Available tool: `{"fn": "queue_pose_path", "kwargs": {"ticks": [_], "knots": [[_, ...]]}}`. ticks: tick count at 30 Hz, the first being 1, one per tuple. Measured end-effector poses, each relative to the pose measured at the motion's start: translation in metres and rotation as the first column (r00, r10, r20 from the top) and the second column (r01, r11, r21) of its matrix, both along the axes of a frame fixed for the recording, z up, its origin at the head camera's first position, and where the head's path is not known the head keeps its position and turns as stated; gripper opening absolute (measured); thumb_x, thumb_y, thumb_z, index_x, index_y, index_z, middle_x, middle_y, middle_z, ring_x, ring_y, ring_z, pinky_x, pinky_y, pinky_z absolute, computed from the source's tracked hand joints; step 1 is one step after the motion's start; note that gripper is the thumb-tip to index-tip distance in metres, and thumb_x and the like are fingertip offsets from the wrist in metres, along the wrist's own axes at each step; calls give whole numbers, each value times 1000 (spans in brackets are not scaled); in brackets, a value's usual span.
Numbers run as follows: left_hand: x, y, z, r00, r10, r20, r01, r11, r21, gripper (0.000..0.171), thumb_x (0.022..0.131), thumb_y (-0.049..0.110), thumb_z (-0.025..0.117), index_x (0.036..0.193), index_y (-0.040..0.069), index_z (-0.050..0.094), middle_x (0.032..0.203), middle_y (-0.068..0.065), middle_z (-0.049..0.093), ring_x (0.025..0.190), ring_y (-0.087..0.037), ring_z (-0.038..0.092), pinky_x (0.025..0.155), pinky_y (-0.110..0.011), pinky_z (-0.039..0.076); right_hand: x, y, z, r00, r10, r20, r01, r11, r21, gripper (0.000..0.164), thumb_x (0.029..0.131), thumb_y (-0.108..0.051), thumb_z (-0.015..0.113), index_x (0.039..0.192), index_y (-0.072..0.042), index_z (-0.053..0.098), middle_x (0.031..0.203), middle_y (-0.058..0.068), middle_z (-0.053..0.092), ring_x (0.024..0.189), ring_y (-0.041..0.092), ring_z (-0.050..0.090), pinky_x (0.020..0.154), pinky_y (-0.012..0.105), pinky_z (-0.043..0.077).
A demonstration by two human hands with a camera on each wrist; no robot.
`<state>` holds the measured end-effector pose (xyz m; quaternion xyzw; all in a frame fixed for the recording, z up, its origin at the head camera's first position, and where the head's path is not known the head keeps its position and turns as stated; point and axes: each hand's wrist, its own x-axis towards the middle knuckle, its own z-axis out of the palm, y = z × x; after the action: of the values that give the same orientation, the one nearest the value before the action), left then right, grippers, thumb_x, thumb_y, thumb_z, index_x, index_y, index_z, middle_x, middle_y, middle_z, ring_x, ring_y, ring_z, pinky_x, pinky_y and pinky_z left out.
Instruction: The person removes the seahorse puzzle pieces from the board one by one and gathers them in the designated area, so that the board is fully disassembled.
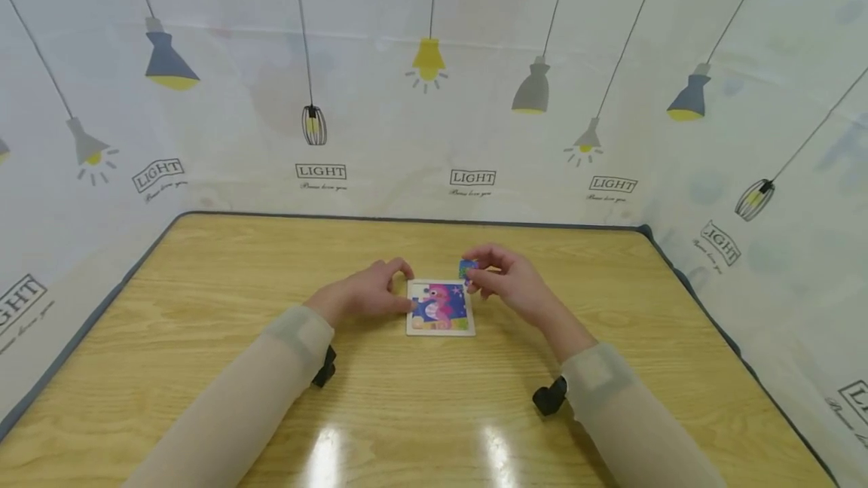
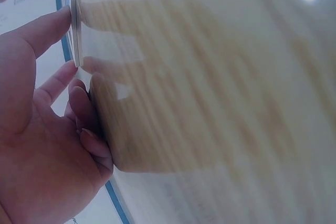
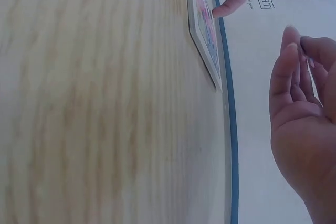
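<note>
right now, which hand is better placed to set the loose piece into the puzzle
Probably the right hand: it pinches the loose piece near the far right corner of the puzzle board. The left hand holds the board at its left side, so seems better for steadying.

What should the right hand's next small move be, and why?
Probably ease the blue puzzle piece left, over the pale area at the puzzle board's far left corner. That area looks unfilled, the right hand pinches the piece near the far right corner, and the left hand holds the left edge. Whether it fits there, I can't tell.
</note>
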<state>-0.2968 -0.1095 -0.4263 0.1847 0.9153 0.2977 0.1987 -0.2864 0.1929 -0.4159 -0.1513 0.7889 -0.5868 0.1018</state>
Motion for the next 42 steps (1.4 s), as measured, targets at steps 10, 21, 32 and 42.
{"fn": "queue_pose_path", "kwargs": {"ticks": [10, 21, 32, 42], "knots": [[0, -3, -1, 1000, -1, 12, 1, 1000, 1, 53, 103, 47, 73, 146, 25, 53, 119, -10, 54, 109, -27, 54, 97, -46, 46, 3, 15, 0, 999, -46, -6, 46, 993, 108, 39, 101, -22, 80, 139, -20, 72, 121, 5, 72, 98, 21, 66, 81, 34, 55], [0, -3, -1, 1000, -3, 4, 3, 1000, -1, 52, 103, 49, 72, 146, 25, 53, 119, -11, 55, 109, -27, 55, 99, -47, 46, 1, 30, -1, 998, -60, -25, 64, 982, 177, 44, 102, -20, 79, 144, -18, 70, 130, 11, 71, 108, 23, 65, 91, 34, 59], [0, -1, -1, 1000, 12, 22, -12, 1000, 3, 50, 103, 48, 73, 145, 28, 53, 119, -10, 54, 109, -28, 54, 96, -45, 45, -11, 47, -10, 996, -76, -43, 84, 968, 235, 46, 102, -25, 80, 145, -14, 68, 133, 15, 71, 110, 23, 67, 88, 27, 58], [2, -2, 1, 1000, 9, 14, -9, 1000, -1, 50, 104, 47, 72, 145, 26, 53, 119, -10, 55, 109, -28, 54, 96, -45, 44, -30, 53, -17, 993, -118, -13, 117, 957, 264, 44, 103, -21, 78, 142, -7, 64, 127, 15, 69, 103, 20, 65, 84, 27, 55]]}}
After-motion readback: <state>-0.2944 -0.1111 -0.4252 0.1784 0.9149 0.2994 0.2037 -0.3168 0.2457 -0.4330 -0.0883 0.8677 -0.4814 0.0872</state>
